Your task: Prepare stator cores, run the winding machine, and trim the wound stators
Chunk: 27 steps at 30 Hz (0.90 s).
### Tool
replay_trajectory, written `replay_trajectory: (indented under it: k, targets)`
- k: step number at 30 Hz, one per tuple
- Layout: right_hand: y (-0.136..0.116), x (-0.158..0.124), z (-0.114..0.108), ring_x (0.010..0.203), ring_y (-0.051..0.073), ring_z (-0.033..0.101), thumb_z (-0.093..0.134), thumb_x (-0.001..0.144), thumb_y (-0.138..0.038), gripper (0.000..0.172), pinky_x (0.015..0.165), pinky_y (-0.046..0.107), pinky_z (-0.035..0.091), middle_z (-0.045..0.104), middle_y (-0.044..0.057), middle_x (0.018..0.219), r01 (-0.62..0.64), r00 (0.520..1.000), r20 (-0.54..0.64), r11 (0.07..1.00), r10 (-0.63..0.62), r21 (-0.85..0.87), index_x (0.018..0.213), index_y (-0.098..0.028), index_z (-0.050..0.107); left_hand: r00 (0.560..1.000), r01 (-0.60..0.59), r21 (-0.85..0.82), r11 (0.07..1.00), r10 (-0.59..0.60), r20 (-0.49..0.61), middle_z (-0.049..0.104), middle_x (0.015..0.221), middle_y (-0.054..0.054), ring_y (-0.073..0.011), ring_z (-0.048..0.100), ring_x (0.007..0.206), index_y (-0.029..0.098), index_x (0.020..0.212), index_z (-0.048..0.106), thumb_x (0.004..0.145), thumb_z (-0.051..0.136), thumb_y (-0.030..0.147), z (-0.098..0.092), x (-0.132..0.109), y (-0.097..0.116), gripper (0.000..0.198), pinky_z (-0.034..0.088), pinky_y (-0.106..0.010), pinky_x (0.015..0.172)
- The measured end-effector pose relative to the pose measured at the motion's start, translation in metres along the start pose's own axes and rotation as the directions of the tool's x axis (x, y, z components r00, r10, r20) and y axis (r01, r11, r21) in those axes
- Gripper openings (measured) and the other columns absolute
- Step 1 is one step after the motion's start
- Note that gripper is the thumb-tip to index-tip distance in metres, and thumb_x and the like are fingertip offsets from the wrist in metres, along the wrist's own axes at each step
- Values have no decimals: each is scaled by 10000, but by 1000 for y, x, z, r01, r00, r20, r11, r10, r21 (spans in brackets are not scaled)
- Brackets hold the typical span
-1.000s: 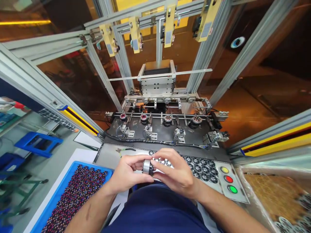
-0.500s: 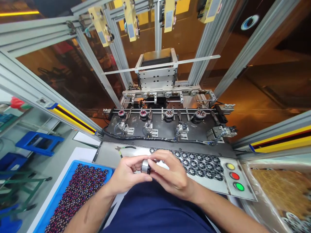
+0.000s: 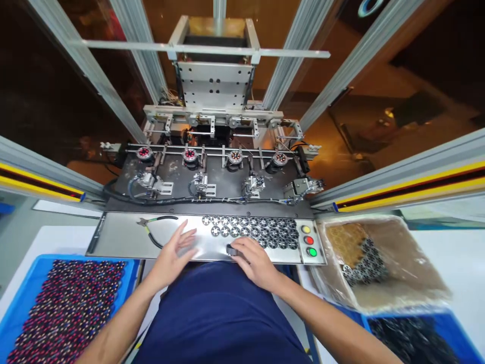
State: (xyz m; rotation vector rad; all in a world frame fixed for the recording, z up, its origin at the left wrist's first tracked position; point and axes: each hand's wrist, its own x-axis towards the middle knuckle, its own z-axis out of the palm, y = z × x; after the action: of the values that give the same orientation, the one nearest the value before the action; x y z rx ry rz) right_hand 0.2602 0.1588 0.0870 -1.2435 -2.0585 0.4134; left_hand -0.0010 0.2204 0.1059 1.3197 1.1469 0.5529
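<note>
My right hand (image 3: 254,259) is closed round a small dark round motor part (image 3: 232,249) and rests it on the steel shelf (image 3: 117,236) just below the rows of round black-and-silver parts (image 3: 253,230). With its fingers spread and holding nothing, my left hand (image 3: 173,249) hovers over the shelf, close to a pair of green-handled cutters (image 3: 151,227).
Behind the shelf a black fixture plate (image 3: 220,194) carries several motor stators on a rail. Yellow, red and green buttons (image 3: 308,240) sit at the shelf's right end. A blue tray of dark parts (image 3: 64,303) lies at left, a lined box with round parts (image 3: 367,263) at right.
Both hands held the small part together near my body; now the left hand has let go and opened, and the right hand has carried the part forward onto the shelf. The view tilted down.
</note>
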Motion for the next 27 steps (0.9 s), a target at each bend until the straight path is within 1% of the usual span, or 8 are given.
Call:
replay_trajectory:
  k: [3,7,11,14,17,19,22,27]
  targets:
    - [24,-32,9,946,243,642,471,971,-157,233,818,419,542,702,135,962,41,998,52,994,-36,-104,1148,-155,621,984,71,54,996,-61,-169,656,1283,-178,-283,659,1150,178,1433,384,848,629,454,-17,-5,-39,691,486,-512,1043]
    - [43,-50,22,985,244,640,355,994,-116,324,853,446,523,720,139,982,125,988,110,972,-104,-201,1118,-142,653,962,113,98,989,-84,-261,712,1179,-162,-287,696,1078,157,1266,546,818,639,515,-30,-22,-71,581,534,-496,994]
    - [49,-55,29,1072,259,628,395,980,-99,299,902,466,505,724,146,1043,143,986,126,949,-111,-280,1105,-132,665,946,125,91,988,-91,-312,733,1136,-151,-284,707,1060,158,1208,584,813,635,525,-31,-33,-81,541,555,-480,972]
    - [48,-54,22,1109,278,623,466,949,-79,249,900,465,508,722,146,1071,150,986,119,939,-118,-308,1093,-125,664,930,131,91,987,-90,-356,734,1136,-142,-278,709,1056,165,1220,584,823,625,510,-31,-38,-80,527,557,-477,969]
    - [43,-39,12,1096,298,631,508,933,-85,229,879,472,519,722,152,1047,177,983,95,938,-156,-297,1113,-118,645,905,126,72,989,-84,-418,740,1124,-127,-267,712,1045,177,1218,594,830,620,487,-29,-45,-79,498,567,-462,955]
    - [38,-17,13,1097,299,629,552,927,-128,255,877,469,528,712,159,1052,205,979,71,941,-193,-267,1175,-122,613,880,119,49,992,-83,-467,745,1111,-123,-260,717,1029,174,1197,613,833,620,470,-27,-49,-80,469,576,-443,937]
    - [28,33,42,1147,295,603,604,918,-241,370,903,464,535,676,175,1133,253,967,67,948,-244,-196,1270,-140,554,831,108,8,994,-86,-550,752,1085,-128,-248,728,982,155,1176,628,847,604,451,-23,-54,-86,444,587,-417,900]
    - [-2,113,149,1226,302,542,556,929,-397,438,965,461,513,593,199,1282,373,915,198,925,-353,-72,1282,-137,547,716,129,-76,989,-146,-682,762,1019,-121,-224,727,920,142,1122,659,866,603,402,-9,-72,-111,369,588,-374,847]
